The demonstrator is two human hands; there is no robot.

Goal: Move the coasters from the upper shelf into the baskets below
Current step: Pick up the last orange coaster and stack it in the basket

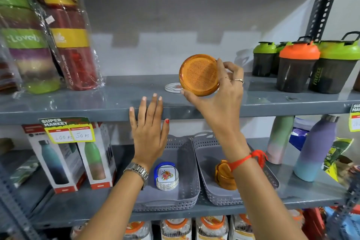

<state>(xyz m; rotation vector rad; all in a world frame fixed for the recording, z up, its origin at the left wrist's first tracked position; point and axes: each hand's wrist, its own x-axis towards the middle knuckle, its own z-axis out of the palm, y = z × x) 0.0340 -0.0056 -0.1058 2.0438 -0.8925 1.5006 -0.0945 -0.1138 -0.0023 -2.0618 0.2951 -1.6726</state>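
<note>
Right now the right hand (220, 91) is holding an orange round coaster (198, 75) up above the front edge of the upper shelf (78, 101), its flat textured face turned toward the camera. The thumb is pressing the lower left rim while the fingers are curling over the right rim, so the grip is clamped on the coaster's edge. Just behind it, a white round coaster with a floral print (173, 86) is lying flat on the upper shelf, partly hidden by the orange one.

The left hand (149, 130) is hanging open in front of the shelf's front edge, fingers spread apart and pointing up, holding nothing; its fingertips are overlapping the shelf lip, though whether they are touching it cannot be told.

On the lower shelf two grey perforated baskets are sitting side by side. The left basket (187, 161) is carrying a stack of white floral coasters in a blue holder (166, 177). The right basket (210, 189) is carrying a stack of orange coasters (224, 176), partly covered by the right wrist.

Shaker bottles (298, 66) are standing toward the right end of the upper shelf.
</note>
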